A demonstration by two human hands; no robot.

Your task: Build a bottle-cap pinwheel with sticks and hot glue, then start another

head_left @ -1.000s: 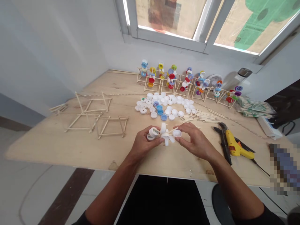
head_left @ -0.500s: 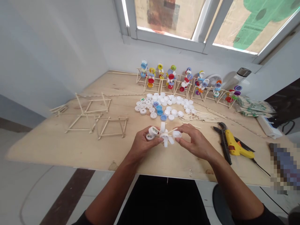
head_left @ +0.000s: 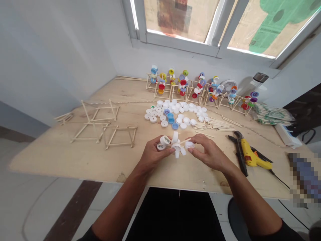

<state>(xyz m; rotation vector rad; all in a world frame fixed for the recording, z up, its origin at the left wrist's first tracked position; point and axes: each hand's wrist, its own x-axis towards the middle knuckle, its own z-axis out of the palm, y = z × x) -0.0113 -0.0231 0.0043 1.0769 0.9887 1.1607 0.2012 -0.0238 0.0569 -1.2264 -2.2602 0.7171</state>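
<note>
Above the front part of the wooden table I hold a small wheel of white bottle caps (head_left: 176,146), its caps set round a hub with thin sticks showing. My left hand (head_left: 155,150) is closed on its left side, beside two caps with printed marks. At the right side, my right hand (head_left: 207,150) pinches a white bottle cap (head_left: 189,144) between thumb and fingers, touching or very close to the wheel. Just beyond my hands lies a spread of loose bottle caps (head_left: 186,120), mostly white with several blue ones.
Square stick frames (head_left: 119,145) stand at the left. Loose sticks (head_left: 218,125) lie behind my right hand. A yellow glue gun (head_left: 252,155) rests on the right with its cord trailing off. Finished-looking cap wheels on stick stands (head_left: 183,82) line the back, near a flask (head_left: 259,80).
Very little differs. The white cap in my right hand has tilted slightly, and the wheel has shifted a touch. Both hands keep their grip.
</note>
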